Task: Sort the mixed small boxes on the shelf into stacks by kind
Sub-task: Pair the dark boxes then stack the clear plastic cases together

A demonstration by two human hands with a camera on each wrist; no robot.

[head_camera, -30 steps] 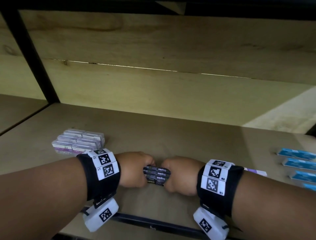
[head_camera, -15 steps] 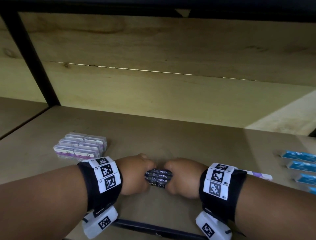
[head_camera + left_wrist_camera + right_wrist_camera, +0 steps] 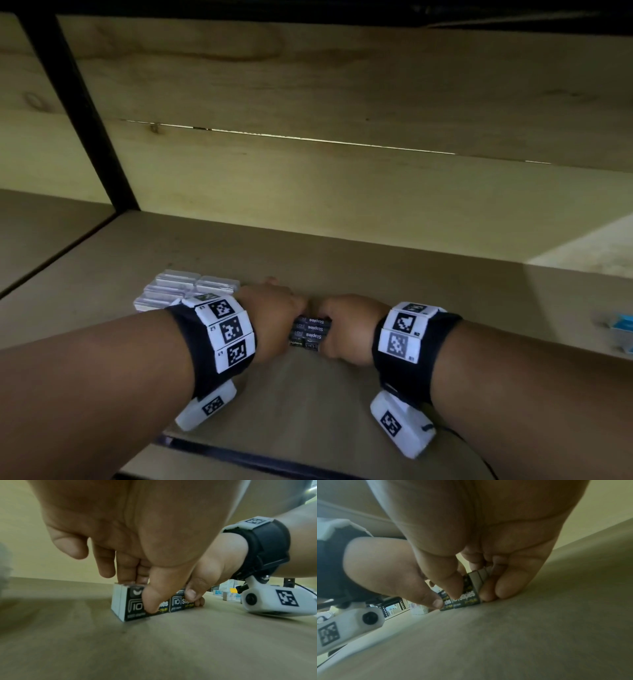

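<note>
A tight block of small black staple boxes (image 3: 310,331) stands on the wooden shelf (image 3: 394,274), at its middle. My left hand (image 3: 277,318) grips the block's left end and my right hand (image 3: 346,327) its right end. In the left wrist view the left thumb (image 3: 150,601) presses on the printed front of the black boxes (image 3: 136,606), and the fingers curl over their top. The right wrist view shows my right hand (image 3: 471,593) pinching the black boxes (image 3: 470,597), thumb in front and fingers behind. The boxes' bottoms rest on the shelf.
A stack of white boxes with purple edges (image 3: 181,291) lies just left of and behind my left wrist. Blue boxes (image 3: 621,325) show at the right edge. The shelf's back wall (image 3: 342,192) rises behind, with a black upright post (image 3: 89,113) at the left.
Both hands have slid the black boxes a little farther back on the shelf, nearer the white stack. The grip is unchanged. The head view has swung left, so most blue boxes left the frame.
</note>
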